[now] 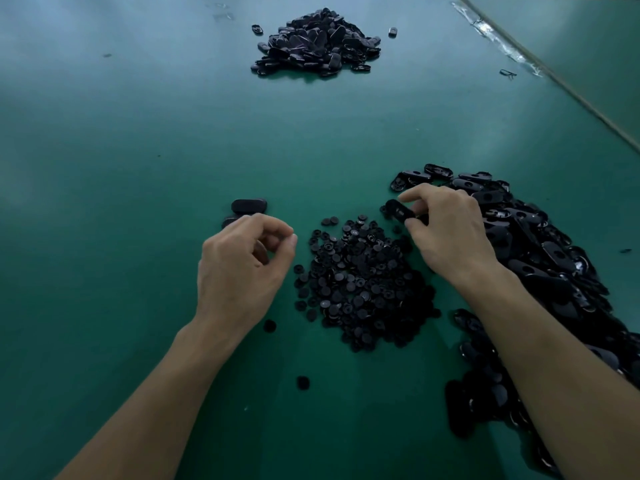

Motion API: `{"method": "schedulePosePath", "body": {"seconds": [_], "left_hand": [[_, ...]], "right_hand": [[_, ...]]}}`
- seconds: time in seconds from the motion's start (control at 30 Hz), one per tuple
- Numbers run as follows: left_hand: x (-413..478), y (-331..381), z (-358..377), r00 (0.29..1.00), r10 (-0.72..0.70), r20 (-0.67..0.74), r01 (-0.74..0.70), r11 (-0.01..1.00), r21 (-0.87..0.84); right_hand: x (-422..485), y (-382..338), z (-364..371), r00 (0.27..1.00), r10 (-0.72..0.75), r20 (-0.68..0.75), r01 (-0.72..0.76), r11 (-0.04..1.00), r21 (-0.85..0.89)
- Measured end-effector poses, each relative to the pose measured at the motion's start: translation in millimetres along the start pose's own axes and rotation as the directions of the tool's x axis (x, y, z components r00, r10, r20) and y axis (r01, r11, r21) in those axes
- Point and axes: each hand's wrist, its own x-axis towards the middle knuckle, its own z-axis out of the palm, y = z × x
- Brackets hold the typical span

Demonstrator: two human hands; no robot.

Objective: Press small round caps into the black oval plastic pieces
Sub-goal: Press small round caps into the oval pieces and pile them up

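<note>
My right hand (446, 230) pinches one black oval piece (399, 210) between thumb and fingers, just above the far edge of the heap of small round caps (360, 285). A long pile of loose oval pieces (540, 258) lies under and to the right of that hand. My left hand (242, 268) hovers to the left of the caps with its fingers curled and the thumb tip against the fingertips. Whether it holds a cap is hidden in shadow. Two oval pieces (248, 206) lie flat on the green table just beyond it.
A second heap of oval pieces (317, 43) sits far back in the middle of the green table (121, 150). Single caps (269, 325) (303, 382) lie between my forearms. A taped seam (540, 69) runs diagonally at the right.
</note>
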Motion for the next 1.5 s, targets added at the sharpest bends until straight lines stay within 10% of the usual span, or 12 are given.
{"method": "schedulePosePath", "body": {"seconds": [0.23, 0.67, 1.0, 1.5], "left_hand": [[-5, 16, 4, 0.991, -0.084, 0.101, 0.107, 0.962, -0.251], [-3, 33, 3, 0.839, -0.282, 0.466, 0.542, 0.516, -0.663], [-3, 28, 5, 0.865, -0.257, 0.431, 0.501, 0.506, -0.702], [-3, 23, 7, 0.865, -0.291, 0.408, 0.502, 0.509, -0.699]], "right_hand": [[-4, -7, 0, 0.995, -0.016, -0.095, 0.03, 0.988, 0.153], [-49, -63, 3, 0.955, -0.294, -0.04, 0.27, 0.803, 0.531], [-43, -53, -3, 0.968, -0.16, 0.192, -0.045, 0.642, 0.765], [-42, -48, 6, 0.985, -0.052, 0.164, -0.092, 0.648, 0.756]]}}
